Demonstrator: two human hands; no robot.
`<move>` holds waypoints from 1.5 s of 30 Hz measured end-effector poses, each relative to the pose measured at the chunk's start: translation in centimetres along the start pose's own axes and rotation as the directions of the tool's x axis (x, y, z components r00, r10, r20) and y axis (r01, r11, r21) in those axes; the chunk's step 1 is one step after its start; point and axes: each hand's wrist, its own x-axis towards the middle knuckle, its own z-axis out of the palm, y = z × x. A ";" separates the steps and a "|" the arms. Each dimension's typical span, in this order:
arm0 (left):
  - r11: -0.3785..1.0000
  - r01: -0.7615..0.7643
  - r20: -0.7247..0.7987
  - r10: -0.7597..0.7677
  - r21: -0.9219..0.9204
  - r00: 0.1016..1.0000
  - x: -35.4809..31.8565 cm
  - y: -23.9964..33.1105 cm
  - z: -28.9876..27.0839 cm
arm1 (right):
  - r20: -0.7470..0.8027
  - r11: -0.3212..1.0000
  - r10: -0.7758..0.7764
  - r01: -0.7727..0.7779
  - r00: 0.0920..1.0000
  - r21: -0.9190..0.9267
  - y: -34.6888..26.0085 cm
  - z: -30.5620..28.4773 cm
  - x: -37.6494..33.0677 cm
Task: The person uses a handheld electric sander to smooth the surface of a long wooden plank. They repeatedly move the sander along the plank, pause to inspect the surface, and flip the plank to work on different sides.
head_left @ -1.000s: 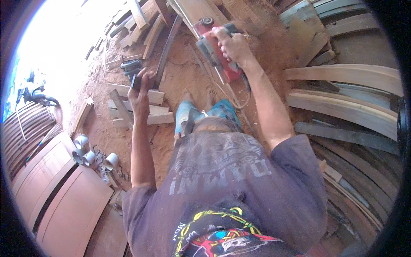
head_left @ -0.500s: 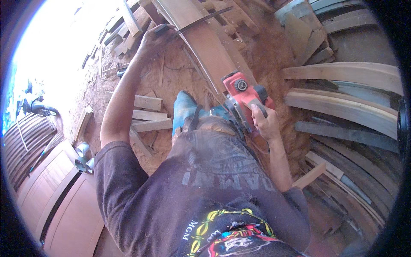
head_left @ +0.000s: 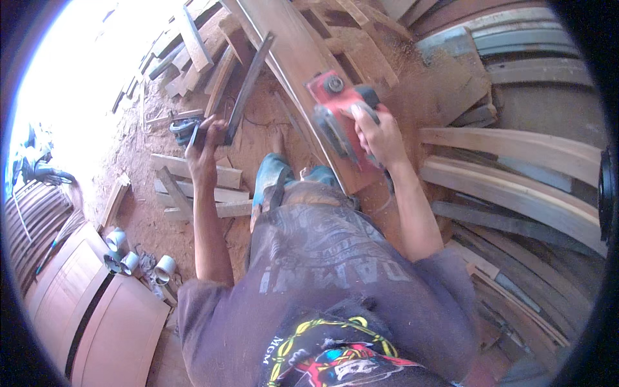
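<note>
My right hand [head_left: 382,138] grips the handle of a red electric hand planer [head_left: 342,97]. The planer is over the near part of a long, wide wooden plank [head_left: 287,32], slightly blurred; whether its sole touches the wood cannot be told. My left hand [head_left: 205,143] is closed around the near end of a carpenter's square [head_left: 249,87]. The square's long dark blade points away from me, left of the plank, with its tip close to the plank's left edge.
Left of my legs lie short boards [head_left: 222,175], and a dark tool [head_left: 185,131] is on the ground by my left hand. Curved beams [head_left: 516,187] are stacked at the right. Wood panels [head_left: 122,329] and white cups [head_left: 164,267] stand at lower left.
My left hand has drawn the carpenter's square back from over the plank, toward me and left, swinging its blade upright in the picture. The planer has moved forward and left.
</note>
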 end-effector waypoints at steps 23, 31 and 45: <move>0.957 0.196 -0.244 -0.247 -0.214 0.938 -6.8 -9.1 -5.1 | 0.010 0.981 0.067 -0.064 0.998 -0.181 7.1 -1.9 -13.8; 0.963 0.071 -0.390 -0.173 -0.262 0.905 -7.9 -8.2 -6.1 | 0.077 0.984 -0.176 0.178 0.981 -0.020 -4.0 6.4 5.4; 0.971 0.098 -0.308 -0.163 -0.217 0.937 -8.3 -3.6 -5.8 | 0.103 0.971 -0.220 0.228 0.970 -0.067 -1.3 4.3 2.9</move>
